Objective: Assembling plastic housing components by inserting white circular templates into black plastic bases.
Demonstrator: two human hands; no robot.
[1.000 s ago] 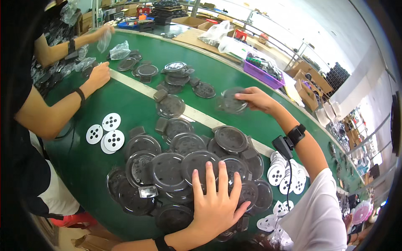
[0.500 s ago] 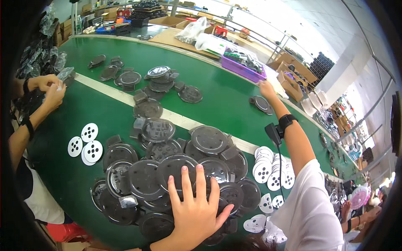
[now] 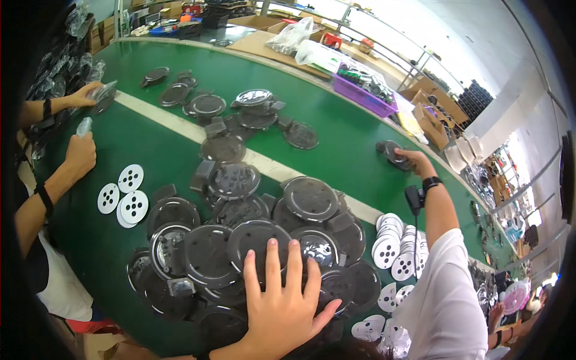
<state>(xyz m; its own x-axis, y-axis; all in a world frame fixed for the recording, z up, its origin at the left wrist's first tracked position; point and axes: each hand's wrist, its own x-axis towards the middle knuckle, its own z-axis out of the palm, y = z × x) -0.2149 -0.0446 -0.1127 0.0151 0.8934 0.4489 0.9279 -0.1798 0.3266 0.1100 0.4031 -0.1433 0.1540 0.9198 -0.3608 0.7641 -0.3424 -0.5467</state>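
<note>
My left hand (image 3: 282,303) lies with fingers spread on a heap of dark round discs (image 3: 207,255). Several of these have a small block-shaped tab at the rim, and some look glossy. At the far right, my outstretched right hand (image 3: 415,162) grips the near edge of a single dark round disc (image 3: 393,155), which lies on the table. Its thumb is on the disc; the other fingers are partly hidden. White discs with dark holes (image 3: 386,251) are stacked beside my right arm.
More dark discs (image 3: 207,105) lie on the green table (image 3: 162,135) beyond a pale strip. A co-worker's hand (image 3: 81,156) at left holds clear plastic; the other holds a wrapped dark part (image 3: 105,96). White discs (image 3: 133,206) lie nearby. A purple basket (image 3: 363,99) stands at the far edge.
My right hand has come down onto the lone disc at the far right and taken hold of it. The left hand stays on the heap. The co-worker's hands have moved apart.
</note>
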